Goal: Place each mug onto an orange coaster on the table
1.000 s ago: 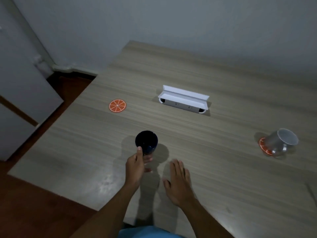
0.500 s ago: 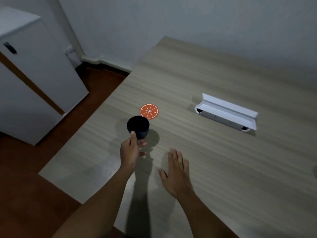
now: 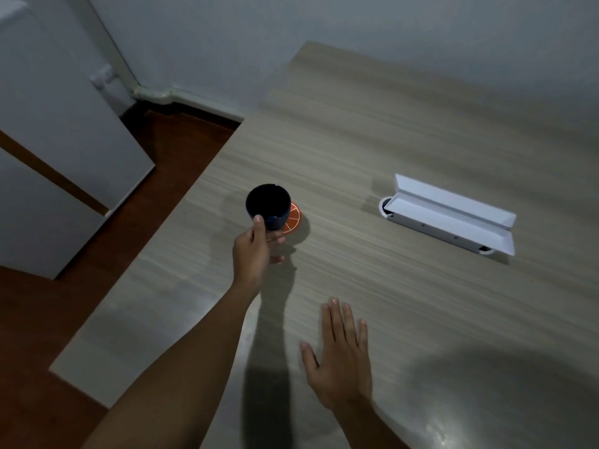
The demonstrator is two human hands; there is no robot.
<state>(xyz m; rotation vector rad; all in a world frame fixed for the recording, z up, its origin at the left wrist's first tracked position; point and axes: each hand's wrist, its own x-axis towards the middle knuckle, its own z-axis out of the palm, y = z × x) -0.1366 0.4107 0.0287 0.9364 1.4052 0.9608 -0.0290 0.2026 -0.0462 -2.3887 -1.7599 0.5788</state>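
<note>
One pale wood-grain table (image 3: pixel 405 150), grey wall (image 3: pixel 324 34), red-brown floor (image 3: pixel 181 147).

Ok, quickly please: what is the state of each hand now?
Left hand: closed on the dark mug, over the orange coaster.
Right hand: open, flat, holding nothing.

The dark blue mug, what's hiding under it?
Under the dark blue mug, held by the left hand, an orange coaster peeks out on its right. The mug covers the rest of the coaster.
</note>
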